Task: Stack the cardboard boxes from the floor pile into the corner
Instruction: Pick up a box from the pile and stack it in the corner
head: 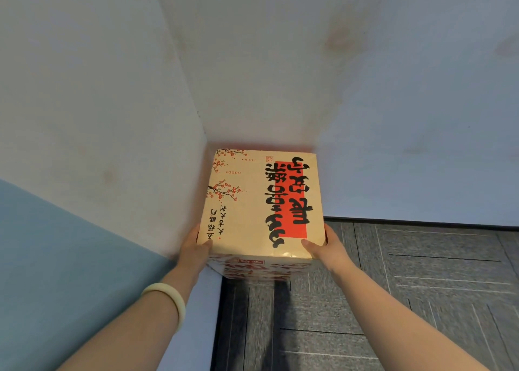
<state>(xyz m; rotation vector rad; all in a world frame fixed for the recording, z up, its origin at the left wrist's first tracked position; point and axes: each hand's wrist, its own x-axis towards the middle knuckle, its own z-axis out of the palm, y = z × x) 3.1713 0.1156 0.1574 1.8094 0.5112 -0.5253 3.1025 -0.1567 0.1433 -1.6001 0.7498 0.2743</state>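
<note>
Two hands in view, both on one box (264, 202). The left hand (196, 248) grips the box's near left corner: thumb lies on the top face, the fingers go down the left side and are mostly hidden between box and wall. The right hand (323, 248) grips the near right corner: thumb flat on the top face by the near edge, the fingers wrapped round the right side, tips out of sight. Both hands are closed on the cardboard, arms stretched forward. One pale bracelet (168, 300) sits on the left wrist. The box is tan with a red panel, big black characters and red blossom sprigs, all printed upside down from this view; its near face shows more red print, blurred. It sits pushed into the corner (205, 129), left side just beside the left wall (98, 103), far edge against the far wall (365, 75). It is up well above the floor (421, 286); what it rests on cannot be told, since its underside is hidden. Count: one box, two walls, one floor of grey carpet tiles, one dark skirting strip (421, 221) along the far wall to the right. A blue surface (42, 272) fills the near left.
</note>
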